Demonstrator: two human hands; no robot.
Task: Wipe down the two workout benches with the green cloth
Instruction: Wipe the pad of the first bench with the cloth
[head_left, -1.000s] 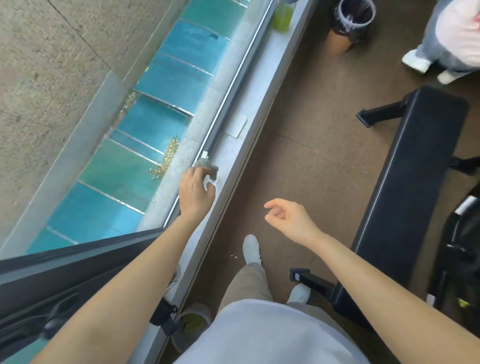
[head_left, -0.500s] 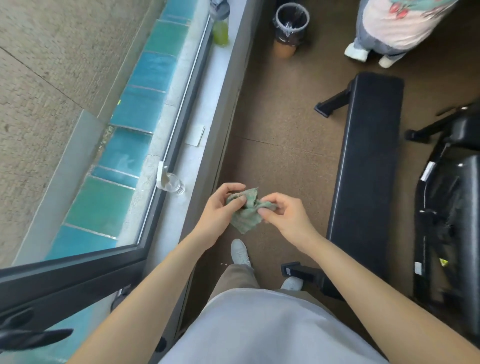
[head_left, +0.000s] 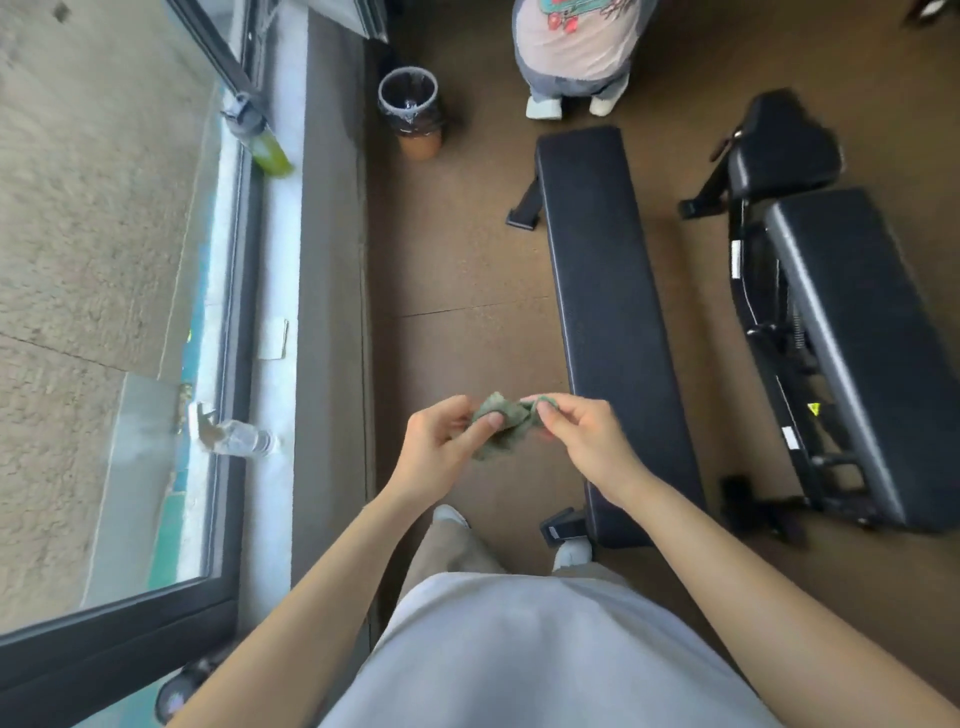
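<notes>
A small crumpled green cloth (head_left: 506, 426) hangs in front of me above the brown floor. My left hand (head_left: 441, 447) pinches its left side, and my right hand (head_left: 582, 436) pinches its right side. A long flat black bench (head_left: 613, 312) stands just right of my hands, running away from me. A second black bench (head_left: 852, 353), with an adjustable frame and a separate seat pad, stands further right.
A window sill (head_left: 280, 260) runs along the left with a green bottle (head_left: 267, 150), a clear plastic bottle (head_left: 239, 439) and a card on it. A lined bin (head_left: 413, 111) stands at the far end. Another person (head_left: 576, 52) stands beyond the flat bench.
My left hand took the cloth from the sill and brought it in front of me; my right hand joined it. My view has turned toward the benches.
</notes>
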